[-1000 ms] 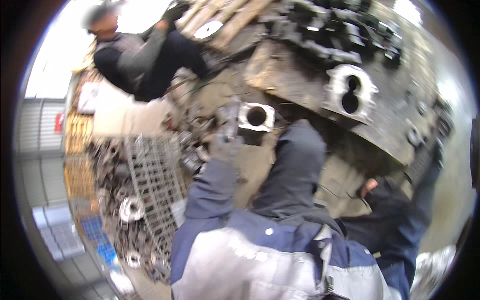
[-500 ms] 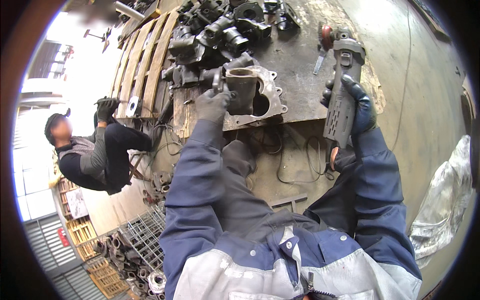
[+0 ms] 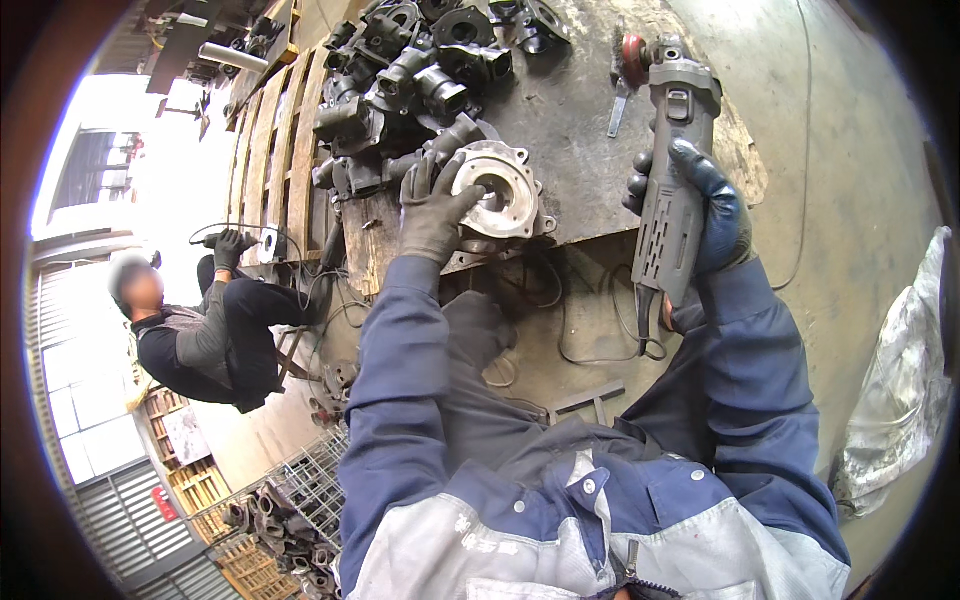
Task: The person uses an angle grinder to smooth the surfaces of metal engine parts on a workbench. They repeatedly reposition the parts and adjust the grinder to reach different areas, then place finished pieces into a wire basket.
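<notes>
A: Far left, at 9 o'clock, a co-worker [image 3: 200, 335] crouched with a tool of their own. Apart from our person; noted only.

B: And the left hand [image 3: 432, 205]?

A: Gloved, fingers spread and curled over the rim of a round flanged metal casting [image 3: 497, 190]. It lay at about 12 o'clock from the person's chest, near the front edge of the steel worktable [image 3: 580, 150]. The hand gripped the casting's left side, at its 9 o'clock.

B: How would it handle, you judged?

A: Heavy and rigid, cast metal, likely rough-surfaced and possibly sharp on the flange edges. No give in it. Best hold looked like the outer flange rim or the thick hub wall, glove on, not the bore. Probably better tipped or slid than lifted one-handed.

B: Behind it?

A: A heap of darker castings [image 3: 410, 80] at 11 o'clock, touching one another, beside a wooden pallet [image 3: 275, 150].

B: Right side?

A: The right hand [image 3: 705, 205], gloved, closed fully round the body of a grey angle grinder [image 3: 670, 190], held upright at about 1 o'clock, disc end away from the person, clear of the casting. Its cable [image 3: 600, 340] hung looped below the table edge.

B: Grinder's handling?

A: Stiff, moderately weighty. I couldn't tell whether it was running.
</notes>
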